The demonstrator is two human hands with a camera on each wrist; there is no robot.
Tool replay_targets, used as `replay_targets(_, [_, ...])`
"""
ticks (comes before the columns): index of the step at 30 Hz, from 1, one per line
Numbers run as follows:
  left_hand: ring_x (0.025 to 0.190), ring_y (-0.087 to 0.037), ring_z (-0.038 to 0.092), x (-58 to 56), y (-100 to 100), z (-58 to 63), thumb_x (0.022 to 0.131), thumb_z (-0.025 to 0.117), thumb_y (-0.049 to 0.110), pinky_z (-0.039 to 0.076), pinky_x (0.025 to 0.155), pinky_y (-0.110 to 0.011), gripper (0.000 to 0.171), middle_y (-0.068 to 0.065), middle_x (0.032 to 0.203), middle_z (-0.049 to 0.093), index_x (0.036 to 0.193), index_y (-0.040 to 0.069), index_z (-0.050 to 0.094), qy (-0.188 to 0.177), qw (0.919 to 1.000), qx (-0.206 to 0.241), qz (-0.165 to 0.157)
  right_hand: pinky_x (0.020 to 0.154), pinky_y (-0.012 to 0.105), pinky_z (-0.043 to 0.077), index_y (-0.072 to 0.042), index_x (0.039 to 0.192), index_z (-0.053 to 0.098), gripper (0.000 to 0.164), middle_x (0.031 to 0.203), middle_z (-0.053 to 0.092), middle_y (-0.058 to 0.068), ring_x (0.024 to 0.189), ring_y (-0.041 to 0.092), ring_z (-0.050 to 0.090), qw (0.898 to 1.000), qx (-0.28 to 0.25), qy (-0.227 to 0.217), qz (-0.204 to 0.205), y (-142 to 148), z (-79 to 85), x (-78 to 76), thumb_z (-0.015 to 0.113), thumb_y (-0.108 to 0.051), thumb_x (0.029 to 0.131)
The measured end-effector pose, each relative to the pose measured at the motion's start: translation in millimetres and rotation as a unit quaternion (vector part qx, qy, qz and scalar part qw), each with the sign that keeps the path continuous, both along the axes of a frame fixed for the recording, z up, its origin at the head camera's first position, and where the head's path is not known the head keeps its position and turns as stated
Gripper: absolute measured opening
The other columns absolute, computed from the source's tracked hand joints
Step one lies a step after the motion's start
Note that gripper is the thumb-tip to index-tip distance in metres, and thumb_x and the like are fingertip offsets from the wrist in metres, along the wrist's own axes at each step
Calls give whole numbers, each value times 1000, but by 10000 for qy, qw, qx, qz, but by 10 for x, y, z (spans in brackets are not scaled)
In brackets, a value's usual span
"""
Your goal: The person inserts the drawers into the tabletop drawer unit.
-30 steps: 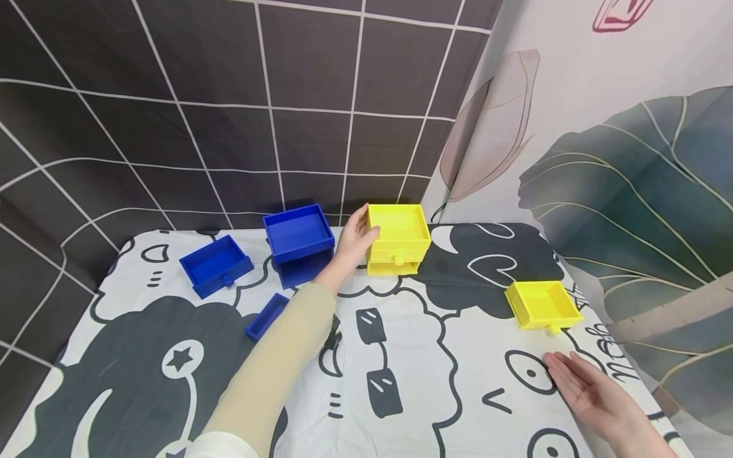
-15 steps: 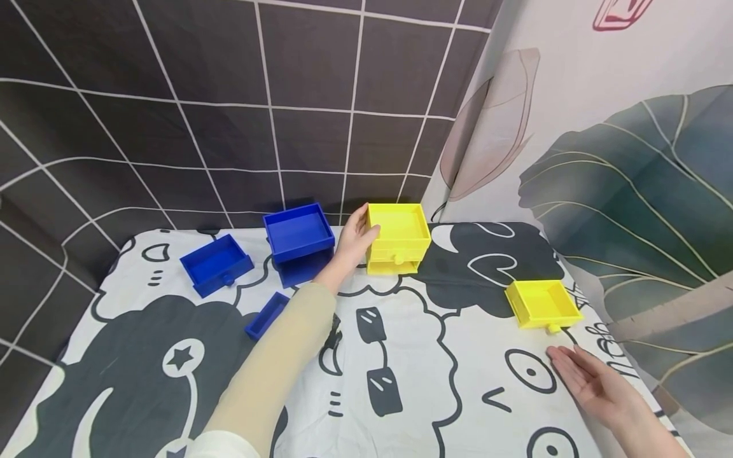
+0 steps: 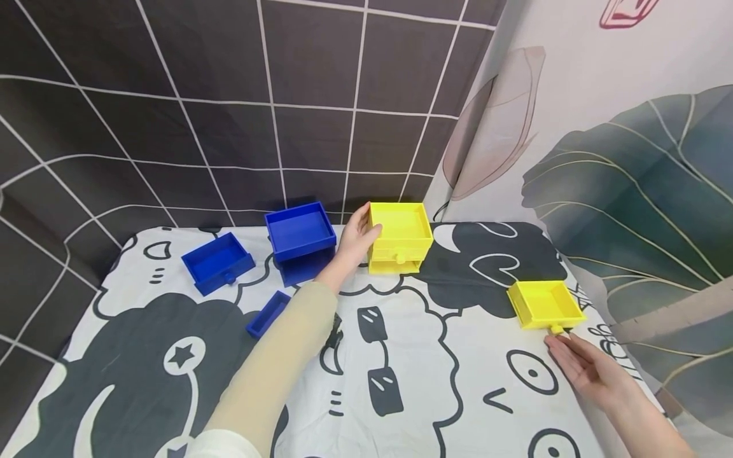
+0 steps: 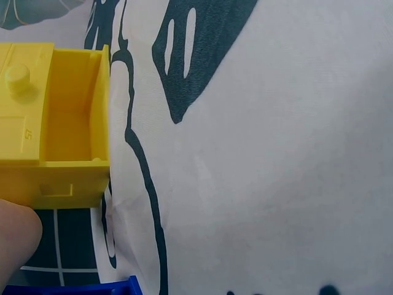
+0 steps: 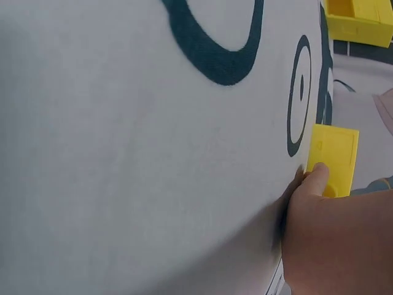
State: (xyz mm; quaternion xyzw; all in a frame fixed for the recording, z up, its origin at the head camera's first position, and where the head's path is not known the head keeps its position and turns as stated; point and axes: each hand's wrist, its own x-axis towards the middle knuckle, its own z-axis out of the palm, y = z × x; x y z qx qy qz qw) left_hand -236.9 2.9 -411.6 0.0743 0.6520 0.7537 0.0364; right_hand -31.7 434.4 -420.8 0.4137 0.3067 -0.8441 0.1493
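Note:
My left hand (image 3: 356, 240) grips the left side of a small yellow drawer cabinet (image 3: 400, 230), with its thumb at the top rim. One drawer with a round knob sits in the cabinet's upper slot; the lower slot is a bare opening, seen in the left wrist view as a hollow yellow bay (image 4: 72, 110). On the right lies a loose yellow drawer (image 3: 546, 304), its knob facing me. Just in front of that knob is my right hand (image 3: 590, 372), palm turned inward and fingers extended. In the right wrist view the thumb overlaps the drawer's front (image 5: 334, 153).
Left of the left hand stands a blue drawer cabinet (image 3: 300, 232) with an open lower slot. A blue drawer (image 3: 217, 263) lies further left, and a smaller-looking blue drawer (image 3: 268, 314) is partly behind the left sleeve. A dark tiled-pattern backdrop (image 3: 309, 146) rises behind the cloth-covered table.
My right hand has moved forward, up to the loose yellow drawer's knob. The left hand stays on the yellow cabinet, and the drawers lie where they were.

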Motion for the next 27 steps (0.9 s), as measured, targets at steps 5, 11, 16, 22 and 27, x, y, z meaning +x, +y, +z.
replay_targets(5, [163,-30,29,4,9,12,106,57,1,26,136,-37,66,-17,174,30,166,2,29,19,10000,-53,-11,105,20,58,-8,84,80,41,90,83,9,93,19,82,9999,-119,48,-10,1,-2,-26,59,-31,110])
replay_targets(11, [162,-31,30,2,8,9,106,57,3,27,135,-39,65,-17,174,30,166,2,30,43,9999,-149,20,104,21,59,-9,84,81,35,92,83,8,94,19,82,9997,-183,136,14,-15,6,-46,63,-29,107])
replay_targets(16, [163,-31,29,1,6,4,106,57,2,27,136,-38,65,-18,174,30,166,1,30,36,9999,-103,25,103,23,60,-10,84,80,32,90,83,9,92,19,82,9999,-30,117,59,-26,15,-96,66,-28,106])
replay_targets(22, [163,-30,29,2,5,3,106,57,1,27,136,-38,65,-17,174,30,166,2,30,-35,10000,-49,29,100,23,62,-10,81,80,29,88,83,7,90,18,82,9999,119,1,75,-19,4,-163,72,-29,102])
replay_targets(27, [163,-31,29,1,6,-3,106,56,1,27,136,-39,65,-18,174,30,165,1,30,-13,10000,-20,32,97,22,63,-11,81,80,28,87,83,7,89,18,82,9998,158,-27,92,-13,-9,-176,73,-29,101])
